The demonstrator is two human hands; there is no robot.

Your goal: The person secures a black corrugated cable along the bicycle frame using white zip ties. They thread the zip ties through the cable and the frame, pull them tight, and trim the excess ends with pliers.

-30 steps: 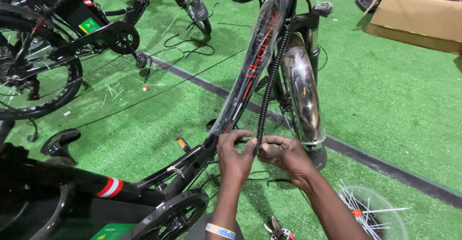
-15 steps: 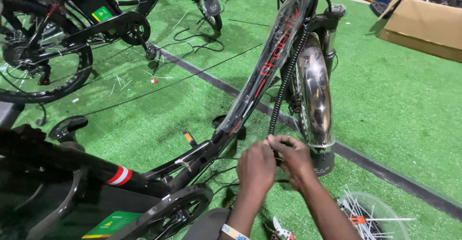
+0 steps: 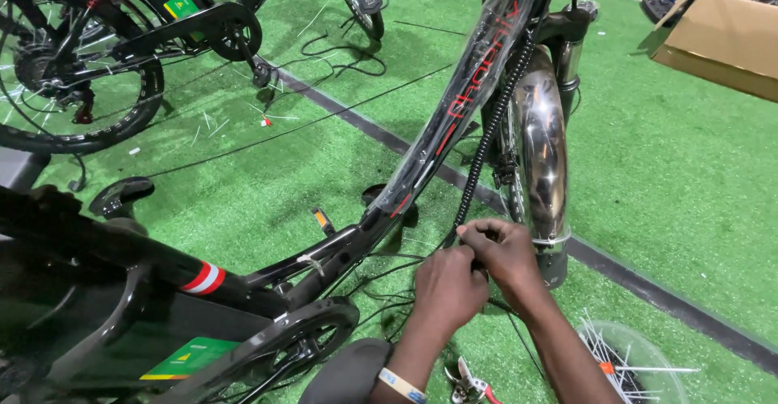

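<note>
Both hands pinch together at the lower end of the black coiled cable: the left hand is curled shut over it from below, the right hand closes its fingertips on the same spot from above, and the two hands touch each other. Exactly what sits between the fingers is hidden by the knuckles. The cable runs down along the plastic-wrapped down tube of the black bicycle, ending near where that tube meets the lower frame, over the green turf. Just beside the right hand stands the chrome front mudguard, and thin black wires trail from under the hands across the turf. Below the wrists lie pliers with red handles and a clear round tub of spokes, near the bottom edge. A white cable tie wraps the lower frame, above the black chainguard. Well apart, a second bicycle stands at the top left corner and a cardboard box at the top right.
</note>
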